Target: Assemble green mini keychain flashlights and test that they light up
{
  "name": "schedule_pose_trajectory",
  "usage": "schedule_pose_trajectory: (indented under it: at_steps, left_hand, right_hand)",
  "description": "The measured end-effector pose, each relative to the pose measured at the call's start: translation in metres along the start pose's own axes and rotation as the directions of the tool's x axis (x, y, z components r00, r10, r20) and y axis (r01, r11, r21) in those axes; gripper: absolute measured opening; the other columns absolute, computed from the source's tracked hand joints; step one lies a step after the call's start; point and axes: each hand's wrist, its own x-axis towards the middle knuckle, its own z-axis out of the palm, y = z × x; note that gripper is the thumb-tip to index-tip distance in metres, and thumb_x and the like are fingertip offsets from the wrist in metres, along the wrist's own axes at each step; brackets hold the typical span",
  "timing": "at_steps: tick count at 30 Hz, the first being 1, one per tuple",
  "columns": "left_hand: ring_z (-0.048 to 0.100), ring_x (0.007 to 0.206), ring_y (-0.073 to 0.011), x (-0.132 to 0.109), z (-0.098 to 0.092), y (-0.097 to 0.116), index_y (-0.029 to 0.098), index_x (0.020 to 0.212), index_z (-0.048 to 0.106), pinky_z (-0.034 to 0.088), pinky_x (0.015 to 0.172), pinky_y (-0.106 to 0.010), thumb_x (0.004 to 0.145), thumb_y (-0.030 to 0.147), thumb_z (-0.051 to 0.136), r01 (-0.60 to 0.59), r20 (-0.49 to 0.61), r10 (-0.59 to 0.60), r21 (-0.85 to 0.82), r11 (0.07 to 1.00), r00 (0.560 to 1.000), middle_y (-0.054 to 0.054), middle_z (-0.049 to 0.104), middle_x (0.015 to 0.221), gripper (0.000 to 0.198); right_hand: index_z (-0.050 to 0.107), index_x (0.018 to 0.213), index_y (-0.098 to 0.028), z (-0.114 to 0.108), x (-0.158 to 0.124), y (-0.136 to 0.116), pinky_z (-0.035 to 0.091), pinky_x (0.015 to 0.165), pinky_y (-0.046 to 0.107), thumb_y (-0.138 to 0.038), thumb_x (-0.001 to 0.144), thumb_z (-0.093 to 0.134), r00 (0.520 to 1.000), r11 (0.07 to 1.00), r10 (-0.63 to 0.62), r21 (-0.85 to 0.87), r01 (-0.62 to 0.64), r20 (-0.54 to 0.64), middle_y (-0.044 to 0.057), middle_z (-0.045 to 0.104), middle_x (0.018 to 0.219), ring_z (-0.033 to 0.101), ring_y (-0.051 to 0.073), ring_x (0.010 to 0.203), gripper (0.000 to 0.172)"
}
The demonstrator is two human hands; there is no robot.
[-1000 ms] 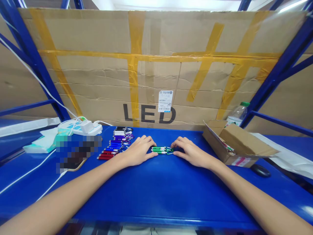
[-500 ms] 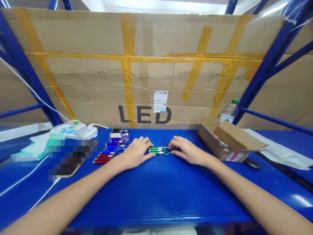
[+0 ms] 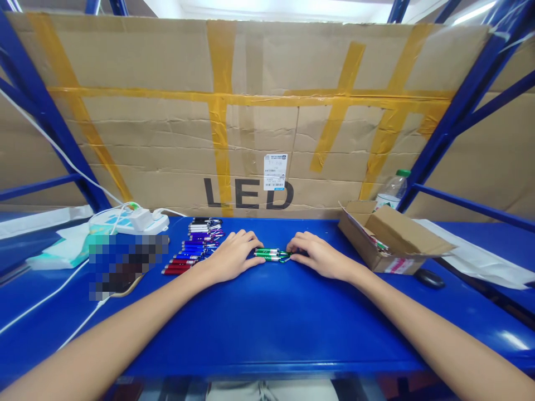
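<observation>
Small green keychain flashlights (image 3: pixel 267 255) with clips at their right ends lie side by side at the middle of the blue table. My left hand (image 3: pixel 236 255) holds their left ends between thumb and fingers. At the clip ends, the curled fingers and thumb of my right hand (image 3: pixel 313 254) close on the clips. Left of my left hand, a column of similar flashlights is sorted by colour: black ones (image 3: pixel 203 221) at the back, then white ones (image 3: pixel 200 228), purple ones (image 3: pixel 201 236), blue ones (image 3: pixel 194 248) and red ones (image 3: pixel 178 270) nearest me. My left forearm passes close beside the red ones.
An open cardboard box (image 3: pixel 355 239) stands at right, with a black mouse (image 3: pixel 429 278) beside it and a bottle (image 3: pixel 392 189) behind. At left lie a power strip (image 3: pixel 156 224) with white cables and a blurred phone-like object (image 3: pixel 129 267). A large cardboard sheet (image 3: pixel 167 139) closes the back.
The green flashlights and their clips sit closer together and more evenly lined up between my hands. Both hands stay at nearly the same spots; the view has shifted slightly.
</observation>
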Motion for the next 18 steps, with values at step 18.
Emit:
schedule_pose_trajectory:
  at_steps: [18]
  left_hand:
    - [0.061,0.114,-0.0294,-0.0009,-0.0013,0.0005,0.022,0.131,0.071,0.042,0.093,-0.040,0.110,0.053,0.059,0.015,0.033,-0.016,0.029,0.999,0.999,-0.009,0.068,0.128,0.040]
  right_hand:
    - [0.069,0.123,-0.024,-0.0010,0.0012,-0.0057,0.050,0.097,0.043,-0.033,0.108,0.064,1.000,0.998,0.001,0.057,0.000,-0.024,0.009,0.067,0.115,0.062,0.028,0.108,0.018]
